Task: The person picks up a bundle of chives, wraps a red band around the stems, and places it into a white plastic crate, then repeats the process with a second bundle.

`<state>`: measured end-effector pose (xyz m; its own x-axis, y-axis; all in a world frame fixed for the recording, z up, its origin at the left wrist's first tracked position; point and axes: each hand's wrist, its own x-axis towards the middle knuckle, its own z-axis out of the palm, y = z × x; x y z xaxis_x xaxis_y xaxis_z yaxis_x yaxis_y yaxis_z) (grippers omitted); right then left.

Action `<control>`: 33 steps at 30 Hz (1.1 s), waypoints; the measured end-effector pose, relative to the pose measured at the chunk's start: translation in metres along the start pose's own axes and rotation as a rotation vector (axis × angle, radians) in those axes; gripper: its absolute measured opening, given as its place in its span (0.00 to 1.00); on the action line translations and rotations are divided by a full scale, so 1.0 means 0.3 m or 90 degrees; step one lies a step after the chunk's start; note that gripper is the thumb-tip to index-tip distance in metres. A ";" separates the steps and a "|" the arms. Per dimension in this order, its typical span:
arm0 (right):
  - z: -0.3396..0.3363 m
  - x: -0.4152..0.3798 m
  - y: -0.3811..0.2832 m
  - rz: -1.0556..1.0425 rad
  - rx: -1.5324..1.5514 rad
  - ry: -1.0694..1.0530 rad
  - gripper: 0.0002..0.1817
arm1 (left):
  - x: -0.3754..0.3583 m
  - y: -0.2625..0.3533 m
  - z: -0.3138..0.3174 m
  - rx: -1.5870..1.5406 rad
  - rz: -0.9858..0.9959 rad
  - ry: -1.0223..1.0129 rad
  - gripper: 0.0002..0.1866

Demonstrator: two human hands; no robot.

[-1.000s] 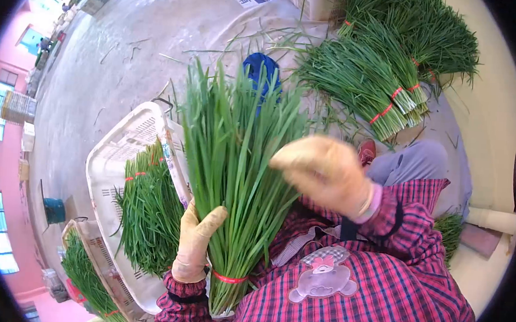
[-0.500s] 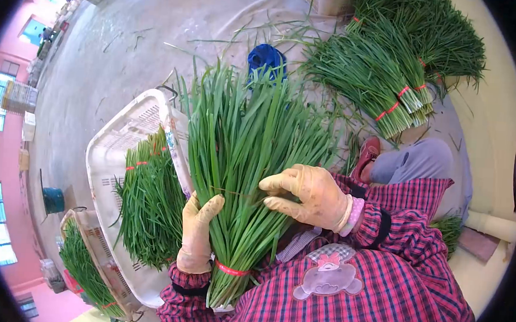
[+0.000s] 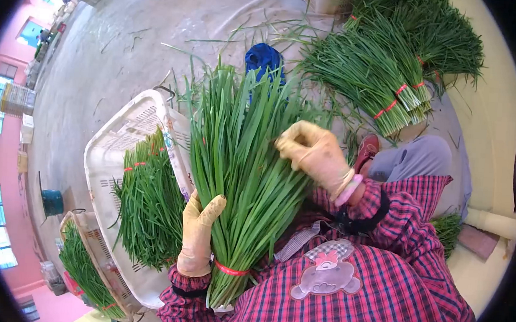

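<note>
A large bunch of long green leaves [image 3: 240, 160] stands over my lap, its stem ends down and circled by a red band [image 3: 231, 270]. My left hand [image 3: 199, 234], in a pale yellow glove, holds the bunch at its left side, thumb across the front and fingers hidden behind the leaves. At the bunch's right edge is my right hand [image 3: 314, 154], gloved too, with thumb and forefinger pinched together. What lies in that pinch is too small to make out.
At the left, a white crate [image 3: 99, 192] holds banded green bunches [image 3: 148, 213]; another crate [image 3: 91, 239] stands beyond it. More banded bunches [image 3: 369, 73] lie on the floor at upper right. A blue cloth [image 3: 264, 59] is behind the leaves.
My right hand has moved up and slightly right, off the front of the bunch, and its fingers have curled into a pinch. The thin brown strand across the leaves no longer shows there.
</note>
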<state>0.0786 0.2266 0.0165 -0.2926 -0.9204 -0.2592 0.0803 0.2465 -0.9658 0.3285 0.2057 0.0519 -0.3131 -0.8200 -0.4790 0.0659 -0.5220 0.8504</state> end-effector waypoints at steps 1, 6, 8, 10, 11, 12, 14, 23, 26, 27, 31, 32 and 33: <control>-0.021 0.008 -0.006 0.031 0.109 -0.009 0.06 | 0.001 -0.001 -0.001 -0.001 -0.001 -0.002 0.24; -0.008 -0.026 -0.040 -0.028 0.089 -0.072 0.06 | 0.023 -0.002 -0.011 0.093 0.002 -0.003 0.29; 0.004 -0.038 -0.037 -0.101 -0.072 -0.101 0.09 | 0.021 0.025 0.019 0.127 0.028 -0.036 0.34; 0.021 -0.044 -0.043 -0.215 -0.280 -0.089 0.09 | 0.029 0.038 0.038 0.162 0.053 -0.066 0.39; 0.025 -0.044 -0.033 -0.241 -0.331 -0.102 0.12 | 0.037 0.036 0.042 0.311 0.124 -0.085 0.43; 0.027 -0.051 -0.039 -0.241 -0.330 -0.102 0.12 | 0.044 0.032 0.045 0.459 0.195 -0.105 0.47; 0.032 -0.064 -0.058 -0.166 -0.416 -0.114 0.13 | 0.051 0.034 0.053 0.542 0.237 -0.094 0.47; 0.066 0.004 -0.018 -0.201 -0.460 -0.098 0.12 | 0.065 0.009 0.027 0.190 0.059 -0.081 0.29; 0.054 0.016 0.011 -0.138 -0.336 -0.067 0.12 | 0.053 0.010 0.031 0.109 0.040 -0.081 0.29; 0.047 0.027 0.019 -0.146 -0.279 -0.035 0.13 | 0.050 0.009 0.033 0.063 0.034 -0.084 0.30; -0.007 0.037 -0.042 0.000 0.086 0.008 0.05 | 0.053 -0.002 0.021 0.062 0.047 -0.075 0.31; -0.008 0.023 -0.069 0.000 0.085 0.009 0.05 | 0.050 0.005 0.025 0.062 0.044 -0.072 0.31; -0.006 0.000 -0.093 -0.026 0.059 -0.060 0.05 | 0.048 0.008 0.028 0.062 0.041 -0.068 0.31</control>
<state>0.0747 0.2204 0.0434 -0.2063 -0.9547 -0.2143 0.1588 0.1834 -0.9701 0.3162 0.1945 0.0488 -0.4105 -0.8189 -0.4011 -0.0015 -0.4393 0.8984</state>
